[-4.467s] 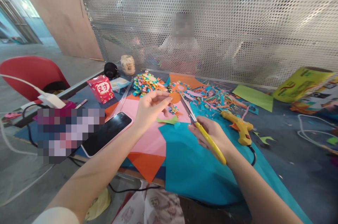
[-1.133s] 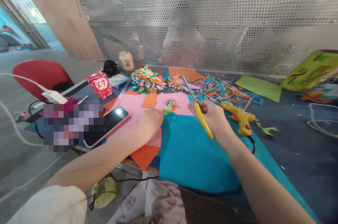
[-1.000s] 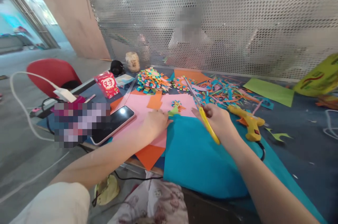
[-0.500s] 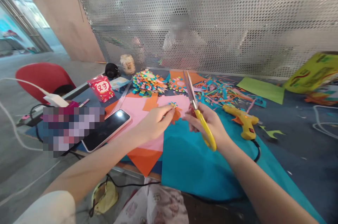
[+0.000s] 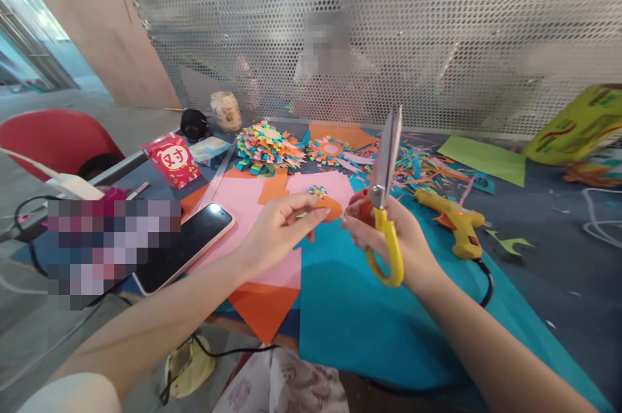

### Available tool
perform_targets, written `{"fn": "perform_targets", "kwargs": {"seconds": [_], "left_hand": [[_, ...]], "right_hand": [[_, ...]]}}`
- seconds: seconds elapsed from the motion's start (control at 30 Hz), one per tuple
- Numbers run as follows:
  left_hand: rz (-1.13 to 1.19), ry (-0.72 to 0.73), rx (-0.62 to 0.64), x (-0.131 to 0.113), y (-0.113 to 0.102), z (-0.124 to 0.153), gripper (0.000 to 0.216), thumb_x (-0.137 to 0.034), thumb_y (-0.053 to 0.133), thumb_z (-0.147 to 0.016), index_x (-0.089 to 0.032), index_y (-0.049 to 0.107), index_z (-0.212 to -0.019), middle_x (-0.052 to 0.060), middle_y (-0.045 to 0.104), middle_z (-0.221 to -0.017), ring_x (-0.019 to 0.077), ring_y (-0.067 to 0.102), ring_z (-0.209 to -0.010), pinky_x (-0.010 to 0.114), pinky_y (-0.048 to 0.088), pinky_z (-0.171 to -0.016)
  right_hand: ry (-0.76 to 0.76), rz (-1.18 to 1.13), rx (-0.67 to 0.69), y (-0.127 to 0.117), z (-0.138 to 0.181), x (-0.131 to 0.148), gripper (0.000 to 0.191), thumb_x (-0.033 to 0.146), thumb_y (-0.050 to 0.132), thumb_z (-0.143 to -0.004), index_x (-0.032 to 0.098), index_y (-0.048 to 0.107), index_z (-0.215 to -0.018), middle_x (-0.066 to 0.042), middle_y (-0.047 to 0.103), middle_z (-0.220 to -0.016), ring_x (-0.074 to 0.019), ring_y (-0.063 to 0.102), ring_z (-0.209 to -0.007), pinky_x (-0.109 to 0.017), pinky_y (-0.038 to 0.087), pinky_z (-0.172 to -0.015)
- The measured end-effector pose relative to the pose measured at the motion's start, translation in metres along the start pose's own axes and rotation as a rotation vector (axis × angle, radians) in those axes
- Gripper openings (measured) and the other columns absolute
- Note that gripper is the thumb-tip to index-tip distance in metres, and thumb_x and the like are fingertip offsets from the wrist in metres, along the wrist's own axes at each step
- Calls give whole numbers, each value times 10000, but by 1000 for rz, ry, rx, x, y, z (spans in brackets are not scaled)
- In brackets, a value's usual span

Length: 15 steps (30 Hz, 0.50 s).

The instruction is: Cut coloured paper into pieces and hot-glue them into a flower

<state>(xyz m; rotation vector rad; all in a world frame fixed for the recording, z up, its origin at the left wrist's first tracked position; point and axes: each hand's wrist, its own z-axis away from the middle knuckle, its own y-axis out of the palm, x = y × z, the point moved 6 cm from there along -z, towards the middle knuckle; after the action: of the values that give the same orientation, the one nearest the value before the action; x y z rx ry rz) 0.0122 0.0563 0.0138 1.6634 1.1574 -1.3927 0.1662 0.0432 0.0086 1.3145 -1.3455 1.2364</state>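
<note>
My left hand (image 5: pixel 276 225) pinches a small paper flower (image 5: pixel 317 191) with a many-coloured centre and an orange piece (image 5: pixel 334 209) around its lower side. In my right hand (image 5: pixel 398 231) are scissors (image 5: pixel 383 173) with one yellow and one red handle, blades pointing up and closed together. Beneath the hands lie pink paper (image 5: pixel 272 264) and a large blue sheet (image 5: pixel 369 309). Beyond them sit a fringed paper flower ball (image 5: pixel 269 147) and a flatter paper flower (image 5: pixel 330 150) with a pink middle.
A yellow glue gun (image 5: pixel 457 218) lies to the right with its black cord. Paper scraps (image 5: pixel 422 163) and a green sheet (image 5: pixel 486 159) are behind it. At left are a phone (image 5: pixel 184 247), a red packet (image 5: pixel 171 159) and a jar (image 5: pixel 226 111). A perforated metal panel (image 5: pixel 413 30) stands behind.
The scissors have swung from leaning left to leaning slightly right, and my right hand has shifted a little right. My left hand still holds the small flower. The view has moved slightly.
</note>
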Motion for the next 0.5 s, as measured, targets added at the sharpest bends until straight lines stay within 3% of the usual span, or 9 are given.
{"fn": "perform_targets", "kwargs": {"seconds": [0.2,0.33,0.5], "left_hand": [[146,3,-193,-1,-8,-1,152,-286,738,-711,-161,712,-795,-31,576,-578,61,480,-473,194,370,-438],[209,-32,-184,4,-7,-1,104,-206,732,-684,-156,687,-763,-20,639,-599,65,526,-473,193,413,-454],[392,51,-179,0,-8,-2,126,-212,721,-715,-161,642,-799,16,731,-712,115,662,-566,193,462,-467]], "right_hand": [[-81,93,2,4,3,6,392,455,795,-626,244,489,-755,17,579,-689,-150,561,-632,-276,509,-568],[-66,166,-2,2,3,2,371,472,771,-642,245,497,-750,13,573,-676,-157,546,-612,-278,482,-530],[-13,321,-40,-5,2,-4,397,502,756,-624,234,494,-753,11,559,-682,-150,514,-589,-282,427,-513]]}}
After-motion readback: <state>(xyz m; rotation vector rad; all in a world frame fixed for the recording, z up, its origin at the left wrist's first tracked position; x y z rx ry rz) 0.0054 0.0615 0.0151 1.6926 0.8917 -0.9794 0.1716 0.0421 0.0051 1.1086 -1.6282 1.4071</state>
